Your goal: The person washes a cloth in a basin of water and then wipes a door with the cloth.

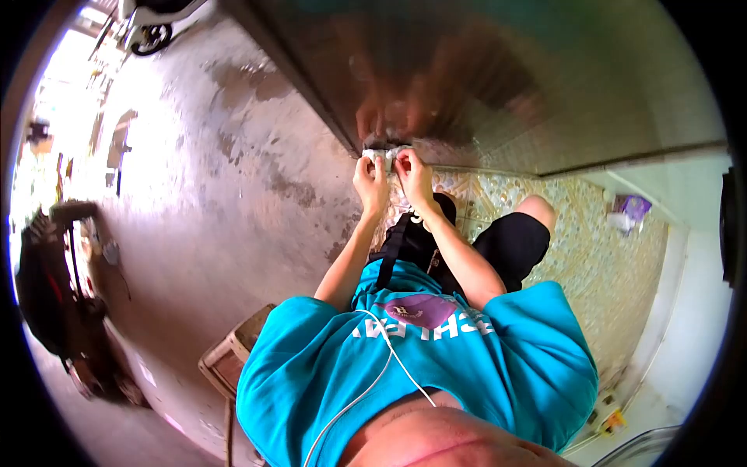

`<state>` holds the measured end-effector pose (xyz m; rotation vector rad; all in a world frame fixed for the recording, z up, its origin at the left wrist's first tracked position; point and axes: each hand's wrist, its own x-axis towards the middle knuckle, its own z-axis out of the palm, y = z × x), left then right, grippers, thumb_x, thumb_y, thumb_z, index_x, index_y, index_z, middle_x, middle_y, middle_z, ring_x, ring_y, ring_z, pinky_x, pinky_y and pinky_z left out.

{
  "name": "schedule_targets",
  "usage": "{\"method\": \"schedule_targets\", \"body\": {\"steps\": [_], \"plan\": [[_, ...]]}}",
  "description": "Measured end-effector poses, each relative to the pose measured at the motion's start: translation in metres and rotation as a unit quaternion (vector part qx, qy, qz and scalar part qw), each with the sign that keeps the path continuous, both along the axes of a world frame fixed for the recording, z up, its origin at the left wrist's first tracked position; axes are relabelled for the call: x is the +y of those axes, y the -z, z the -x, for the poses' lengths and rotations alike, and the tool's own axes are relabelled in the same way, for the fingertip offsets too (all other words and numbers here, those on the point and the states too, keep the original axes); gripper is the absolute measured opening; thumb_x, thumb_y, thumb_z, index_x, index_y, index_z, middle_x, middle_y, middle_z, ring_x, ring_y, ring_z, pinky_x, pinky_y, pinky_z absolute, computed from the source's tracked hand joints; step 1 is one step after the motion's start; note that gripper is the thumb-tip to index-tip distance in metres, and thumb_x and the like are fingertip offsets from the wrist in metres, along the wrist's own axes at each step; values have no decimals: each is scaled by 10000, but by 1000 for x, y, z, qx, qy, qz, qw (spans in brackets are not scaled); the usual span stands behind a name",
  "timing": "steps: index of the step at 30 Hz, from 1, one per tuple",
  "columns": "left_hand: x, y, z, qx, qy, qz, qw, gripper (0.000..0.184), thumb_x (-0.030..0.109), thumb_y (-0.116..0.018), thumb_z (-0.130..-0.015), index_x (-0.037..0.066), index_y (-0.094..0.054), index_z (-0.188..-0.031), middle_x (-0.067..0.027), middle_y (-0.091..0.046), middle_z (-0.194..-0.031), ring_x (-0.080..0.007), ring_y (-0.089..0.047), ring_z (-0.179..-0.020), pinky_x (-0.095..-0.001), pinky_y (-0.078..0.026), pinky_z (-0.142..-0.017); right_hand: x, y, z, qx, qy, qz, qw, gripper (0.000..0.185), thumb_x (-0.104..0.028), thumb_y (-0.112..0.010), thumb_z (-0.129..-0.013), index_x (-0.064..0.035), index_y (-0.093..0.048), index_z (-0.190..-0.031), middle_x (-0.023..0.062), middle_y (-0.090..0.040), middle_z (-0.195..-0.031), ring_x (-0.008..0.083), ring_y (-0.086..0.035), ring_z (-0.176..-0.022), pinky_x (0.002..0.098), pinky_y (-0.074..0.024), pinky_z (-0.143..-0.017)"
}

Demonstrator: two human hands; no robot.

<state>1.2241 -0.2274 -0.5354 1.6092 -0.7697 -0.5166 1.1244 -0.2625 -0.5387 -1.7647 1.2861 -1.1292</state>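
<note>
Both of my hands are raised in front of me at the lower corner of a large dark, glossy panel [513,93], which mirrors them faintly. My left hand [371,185] is closed, thumb and fingers pinching a small crumpled white piece [379,155], perhaps cloth or paper. Close beside it, my right hand [415,180] is closed too, its bent fingers on the right end of the same white piece. The piece lies against or just in front of the panel's lower edge; whether it touches cannot be made out.
Grey concrete floor with damp patches [288,187] stretches to the left, patterned tiles [576,241] to the right. A wooden stool or chair [233,350] stands at my left. A purple packet [634,208] lies by the pale wall [704,249]. A vehicle wheel [152,39] shows far left.
</note>
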Motion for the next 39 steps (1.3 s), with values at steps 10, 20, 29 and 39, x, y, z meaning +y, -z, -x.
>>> {"method": "schedule_targets", "body": {"steps": [10,20,29,39], "plan": [[-15,-63,135,185,267,-14,946,209,215,-662,-982,42,-594,-887,79,-490,-727,-25,-379,-651,-228,-301,-561,33,-78,144,-154,210,-31,965,449,13,-668,-920,-30,-474,-1323,68,-619,-781,118,-616,-674,277,-504,-614],[-3,-182,281,243,445,-69,859,125,79,-670,-931,-14,-652,-1013,4,-644,-898,-56,-543,-788,-227,-426,-688,91,-187,321,-50,313,53,947,258,-19,-726,-859,-6,-615,-1092,164,-657,-926,287,-659,-754,368,-520,-688],[9,-306,373,387,502,-147,760,283,-72,-510,-915,-48,-562,-1193,-144,-653,-1199,-238,-627,-1120,-393,-485,-1008,133,-298,397,-123,409,21,904,229,-2,-730,-839,-6,-595,-1025,134,-617,-933,270,-638,-855,338,-514,-775],[12,-463,403,370,478,-193,773,321,-74,-599,-886,-34,-551,-1201,-121,-670,-1135,-206,-648,-1054,-337,-502,-926,140,-434,427,-336,356,-43,871,464,26,-763,-851,-29,-523,-1245,93,-621,-1161,156,-621,-1060,297,-497,-948]]}}
